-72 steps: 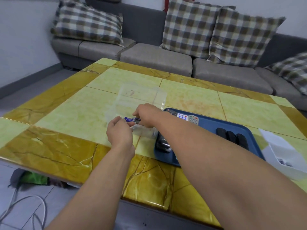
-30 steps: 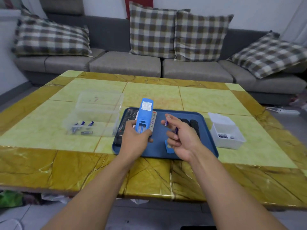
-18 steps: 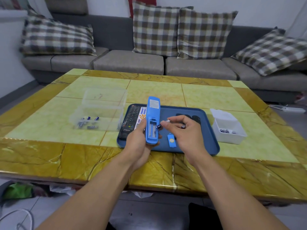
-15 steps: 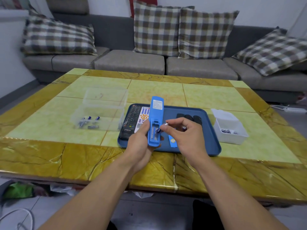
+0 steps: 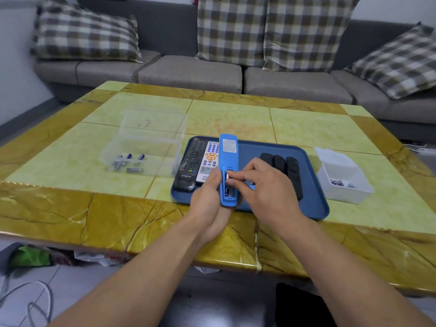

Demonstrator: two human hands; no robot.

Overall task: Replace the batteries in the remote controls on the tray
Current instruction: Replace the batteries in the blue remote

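A blue remote control [image 5: 228,161] is held back-side up over the near left part of the blue tray [image 5: 313,208], gripped around its near end by the left hand [image 5: 207,197]. Its battery compartment is open, and a battery [image 5: 227,188] can be seen inside. A white label is stuck on its far end; the print is too small to be read. The fingertips [image 5: 232,177] of the right hand [image 5: 264,192] are pinched on a second battery at the compartment.

On the tray, left of the held remote, a black remote [image 5: 191,166] marked with pale lettering near its near end lies beside a white remote [image 5: 208,161] with orange and purple buttons. Three black remotes [image 5: 286,168] lie on the tray's right part. A clear plastic box [image 5: 151,142] holding loose batteries [image 5: 129,160] stands left of the tray, with faint red marks on its far wall. A white box [image 5: 342,178] with more batteries stands to the right.
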